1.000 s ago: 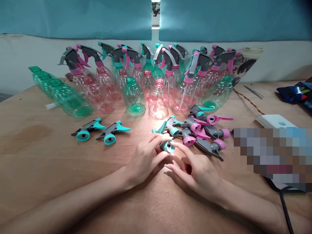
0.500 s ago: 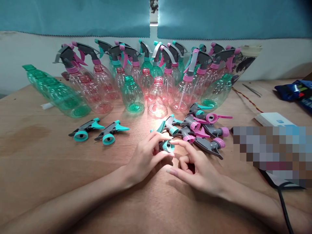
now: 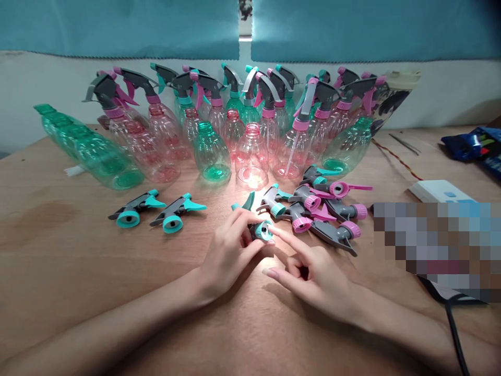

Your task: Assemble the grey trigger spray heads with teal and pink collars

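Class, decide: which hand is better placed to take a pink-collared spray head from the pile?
Probably right: the right hand lies open beside the pile, while the left hand grips a teal spray head.

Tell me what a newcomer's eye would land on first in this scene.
First, the crowd of pink and green spray bottles standing along the far side of the wooden table, many capped with grey triggers. Then, front and centre, the left hand gripping a teal-collared trigger head while the right hand touches it with one fingertip. Just right of that lies a heap of pink-collared trigger heads.
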